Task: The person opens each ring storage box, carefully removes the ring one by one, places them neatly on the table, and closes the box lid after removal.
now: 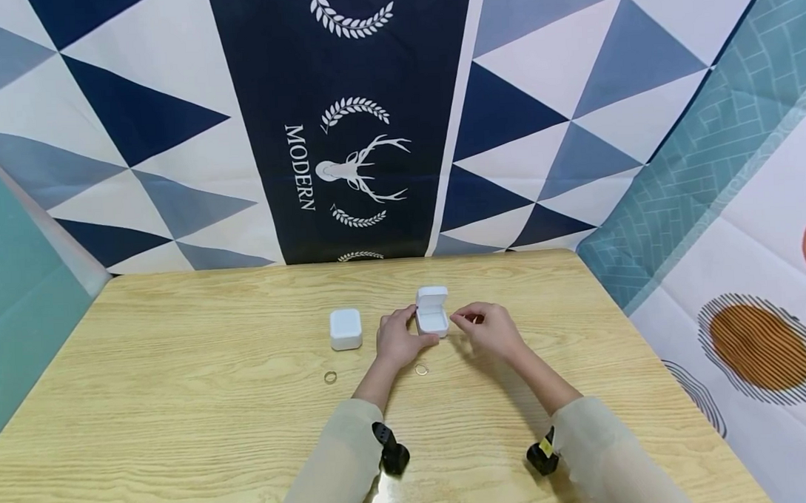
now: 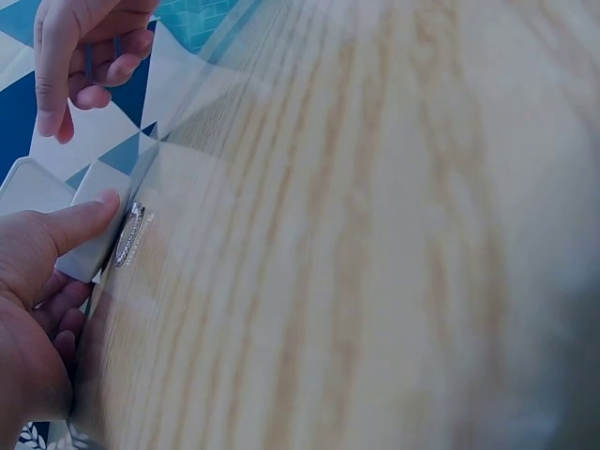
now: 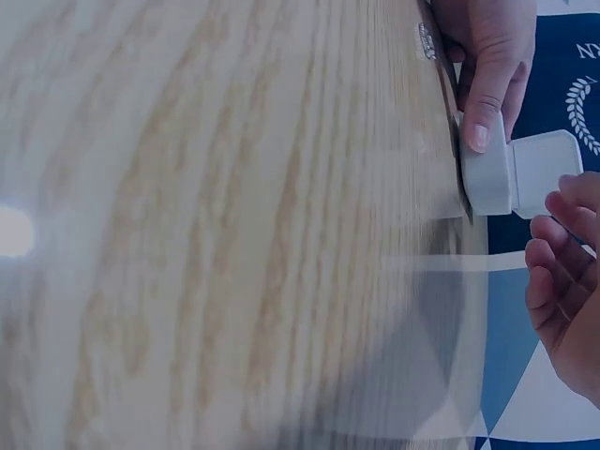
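At mid-desk (image 1: 182,407), the open box (image 1: 432,311) is being steadied by the curled left hand (image 1: 398,339); the right hand (image 1: 491,330), loosely curled, is perhaps pinching something; the base should be kept pinned.

Both arms wear loose, pale beige long sleeves, the left sleeve (image 1: 337,461) and right sleeve (image 1: 606,448) ending above bare wrists. A small black camera (image 1: 391,450) is strapped under each forearm.
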`<action>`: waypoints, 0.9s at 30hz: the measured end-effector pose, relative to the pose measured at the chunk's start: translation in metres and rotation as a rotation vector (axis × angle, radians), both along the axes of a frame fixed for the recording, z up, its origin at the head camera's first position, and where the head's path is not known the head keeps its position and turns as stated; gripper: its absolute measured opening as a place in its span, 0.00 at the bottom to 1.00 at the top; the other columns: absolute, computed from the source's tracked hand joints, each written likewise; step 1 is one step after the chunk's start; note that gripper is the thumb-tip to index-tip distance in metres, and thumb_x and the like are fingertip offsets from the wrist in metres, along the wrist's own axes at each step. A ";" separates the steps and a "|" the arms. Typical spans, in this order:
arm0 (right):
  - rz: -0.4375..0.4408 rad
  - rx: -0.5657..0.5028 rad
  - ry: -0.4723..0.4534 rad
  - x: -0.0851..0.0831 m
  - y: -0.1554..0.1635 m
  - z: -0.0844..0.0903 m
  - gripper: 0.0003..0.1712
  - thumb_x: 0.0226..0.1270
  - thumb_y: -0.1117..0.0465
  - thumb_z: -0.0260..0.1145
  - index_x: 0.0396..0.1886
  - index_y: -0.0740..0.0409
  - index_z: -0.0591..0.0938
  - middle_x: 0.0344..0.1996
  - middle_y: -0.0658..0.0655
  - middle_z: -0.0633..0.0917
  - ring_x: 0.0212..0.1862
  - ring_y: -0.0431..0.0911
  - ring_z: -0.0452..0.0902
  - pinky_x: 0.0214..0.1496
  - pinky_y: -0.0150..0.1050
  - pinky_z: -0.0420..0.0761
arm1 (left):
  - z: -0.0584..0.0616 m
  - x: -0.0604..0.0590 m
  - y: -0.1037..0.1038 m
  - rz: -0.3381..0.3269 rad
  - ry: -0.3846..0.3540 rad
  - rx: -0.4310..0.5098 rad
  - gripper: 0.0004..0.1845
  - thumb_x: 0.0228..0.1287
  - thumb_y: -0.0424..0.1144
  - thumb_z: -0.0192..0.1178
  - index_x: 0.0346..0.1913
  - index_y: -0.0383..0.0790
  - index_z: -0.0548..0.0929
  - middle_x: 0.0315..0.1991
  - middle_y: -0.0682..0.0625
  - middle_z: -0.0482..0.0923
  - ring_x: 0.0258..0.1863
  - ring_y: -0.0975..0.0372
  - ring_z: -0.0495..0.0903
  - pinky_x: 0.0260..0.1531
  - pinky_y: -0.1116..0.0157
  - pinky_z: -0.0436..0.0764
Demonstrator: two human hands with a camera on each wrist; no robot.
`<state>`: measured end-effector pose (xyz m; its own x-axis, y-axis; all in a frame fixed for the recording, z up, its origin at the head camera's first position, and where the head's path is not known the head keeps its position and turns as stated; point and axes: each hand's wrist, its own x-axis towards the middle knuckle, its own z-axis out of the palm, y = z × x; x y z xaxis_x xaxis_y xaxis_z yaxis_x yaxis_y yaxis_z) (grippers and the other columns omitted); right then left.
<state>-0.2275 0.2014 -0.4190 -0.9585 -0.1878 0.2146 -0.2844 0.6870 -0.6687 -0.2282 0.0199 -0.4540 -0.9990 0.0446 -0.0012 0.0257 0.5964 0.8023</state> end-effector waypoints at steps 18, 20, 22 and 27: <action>-0.168 -0.273 -0.249 -0.008 -0.003 0.004 0.23 0.66 0.48 0.59 0.47 0.63 0.82 0.41 0.66 0.83 0.39 0.53 0.79 0.33 0.37 0.82 | -0.003 -0.001 0.000 0.002 0.009 0.006 0.41 0.46 0.50 0.72 0.64 0.41 0.71 0.61 0.44 0.73 0.57 0.51 0.67 0.59 0.53 0.66; -0.184 -0.307 -0.260 -0.010 -0.003 0.004 0.24 0.67 0.47 0.59 0.48 0.64 0.82 0.44 0.66 0.83 0.42 0.53 0.79 0.37 0.40 0.83 | -0.003 -0.002 0.001 0.001 0.005 0.009 0.41 0.46 0.50 0.72 0.65 0.42 0.71 0.62 0.44 0.72 0.57 0.51 0.67 0.59 0.53 0.66; -0.196 -0.336 -0.261 -0.012 -0.004 0.004 0.26 0.67 0.46 0.58 0.49 0.64 0.81 0.45 0.66 0.83 0.44 0.55 0.80 0.39 0.42 0.83 | -0.002 -0.002 0.001 0.001 0.001 0.010 0.41 0.47 0.51 0.72 0.65 0.42 0.71 0.62 0.44 0.72 0.57 0.51 0.67 0.59 0.54 0.66; -0.207 -0.380 -0.253 -0.012 -0.005 0.003 0.27 0.66 0.46 0.59 0.50 0.65 0.81 0.46 0.68 0.83 0.45 0.56 0.80 0.40 0.44 0.83 | -0.003 -0.002 0.001 0.002 0.007 0.010 0.40 0.47 0.51 0.72 0.65 0.42 0.71 0.62 0.44 0.72 0.57 0.51 0.67 0.59 0.53 0.66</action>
<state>-0.2397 0.1967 -0.4156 -0.9982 0.0581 -0.0126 0.0352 0.4067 -0.9129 -0.2301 0.0206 -0.4568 -0.9991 0.0431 0.0061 0.0303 0.5884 0.8080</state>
